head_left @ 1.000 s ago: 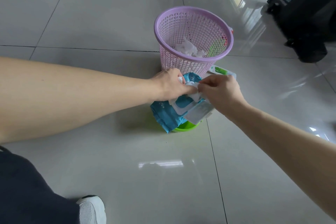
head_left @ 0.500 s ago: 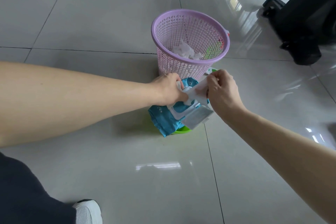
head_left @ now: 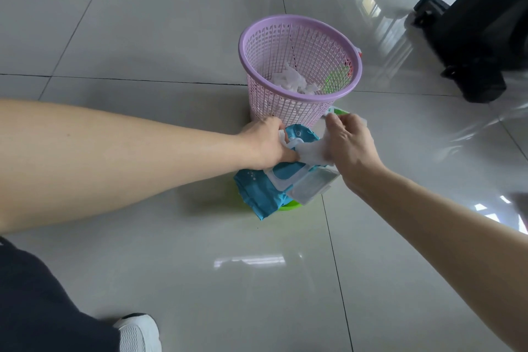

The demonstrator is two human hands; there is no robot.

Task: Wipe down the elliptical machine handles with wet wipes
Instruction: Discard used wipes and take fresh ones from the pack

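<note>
Centre of frame, on the tiled floor (head_left: pixel 143 37): one blue pack (head_left: pixel 257 188) of wet wipes, its clear lid (head_left: pixel 311 184) flipped open toward the lower right. The pack rests on a green item (head_left: pixel 290 206), of which only an edge shows. Left hand (head_left: pixel 267 146): fingers curled down on the pack's top beside the opening, pinning it. Right hand (head_left: pixel 347 148): fingers closed on one white wipe (head_left: pixel 310 153), which runs from the opening up into the grip; whether it is wholly free of the pack cannot be told. The hands are close together, bridged by the wipe. Just behind, upper centre: lilac basket (head_left: pixel 297 18), touching or just beside the pack, with crumpled used wipes (head_left: pixel 291 83) at its bottom. Upper right: black frame (head_left: pixel 471 46), possibly the machine's base; no handles in view. Lower left: white shoe (head_left: pixel 140 331). Progress, as judged: the crumpled sheets suggest some wiping is done, but how much is unknown. Stage in hand: drawing a fresh sheet. Left to do: free it, carry it to the handles, wipe, discard.
</note>
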